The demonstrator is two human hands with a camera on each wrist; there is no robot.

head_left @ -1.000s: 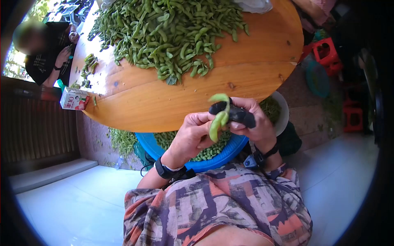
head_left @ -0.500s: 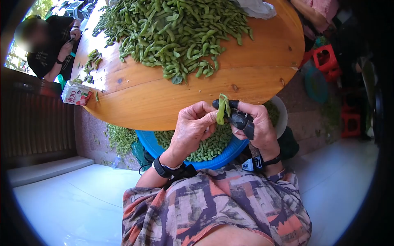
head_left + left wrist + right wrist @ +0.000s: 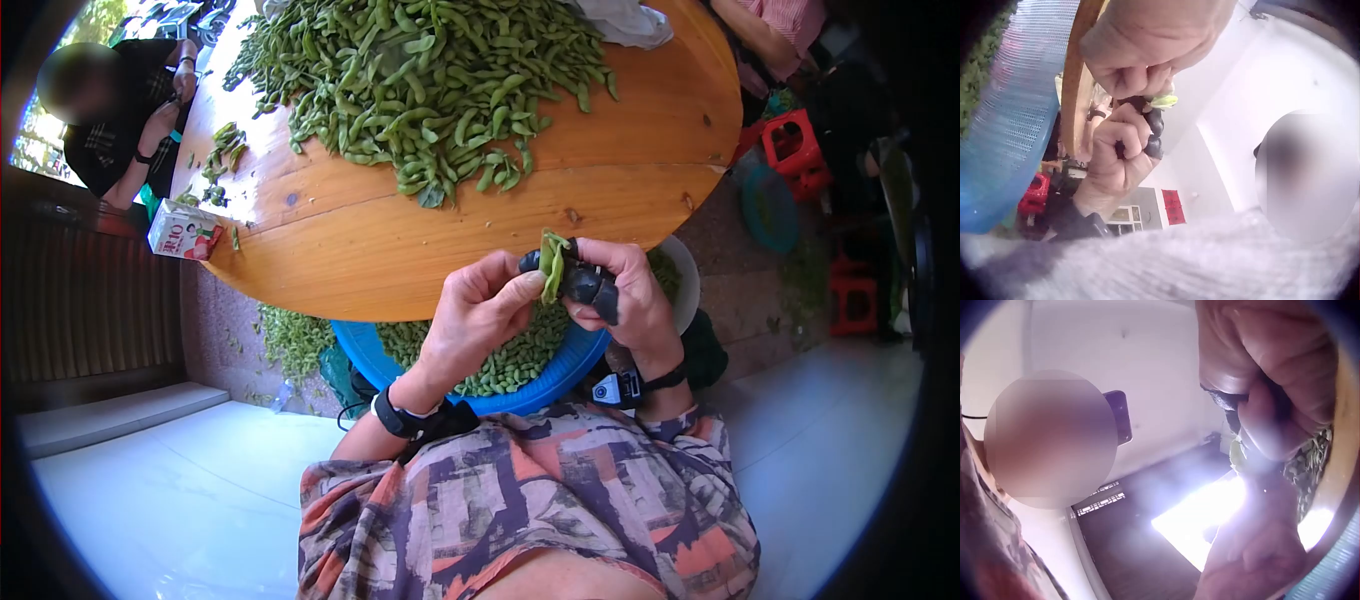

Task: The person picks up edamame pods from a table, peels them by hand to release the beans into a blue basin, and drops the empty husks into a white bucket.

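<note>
Over the table's near edge, my left hand (image 3: 470, 320) pinches a green soybean pod (image 3: 552, 268) between thumb and fingers. My right hand (image 3: 640, 305) grips the pod from the other side, with black covers (image 3: 590, 285) on its thumb and a finger. Both hands are close together, fingers curled. In the left wrist view the pod (image 3: 1164, 101) pokes out between the two hands. Below them is a blue basin (image 3: 575, 372) of shelled green beans (image 3: 500, 372), partly hidden by the hands.
A large heap of pods (image 3: 400, 90) lies on the round wooden table (image 3: 620, 190). At the left edge stands a drink carton (image 3: 185, 232). A pale bowl (image 3: 688, 285) sits beyond my right hand, red stools (image 3: 795, 140) farther right. Another person (image 3: 120, 120) sits at left.
The pod, earlier hanging long and bent out past the fingers, is now drawn in between both hands. My left hand has come closer to the right one.
</note>
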